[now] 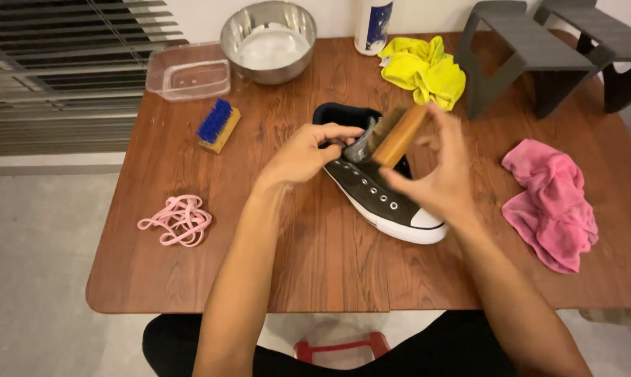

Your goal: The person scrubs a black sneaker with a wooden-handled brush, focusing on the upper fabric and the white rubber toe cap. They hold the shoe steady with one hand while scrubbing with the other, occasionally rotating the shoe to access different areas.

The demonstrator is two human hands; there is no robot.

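A black high-top sneaker with a white toe cap and sole lies laceless near the middle of the wooden tabletop, toe pointing toward the person. The left hand pinches the shoe's tongue or collar edge, pulling it open; the right hand is closed around a wooden-backed brush, bristles apparently turned toward the shoe's opening, though motion blur makes that hard to confirm.

To brush well here, the tongue should be held taut so the bristles meet a firm surface, with short strokes along the eyelet rows and the shoe kept flat on its sole.

Left of the sneaker rest a blue-bristled brush and, nearer the person, a loose bundle of pink laces. Beyond the sneaker sit a steel bowl of whitish liquid, a clear plastic tub, a white bottle and a yellow cloth. A pink cloth lies to the sneaker's right, with grey stools behind it. The floor is pale, and a slatted grille covers the wall on the left.
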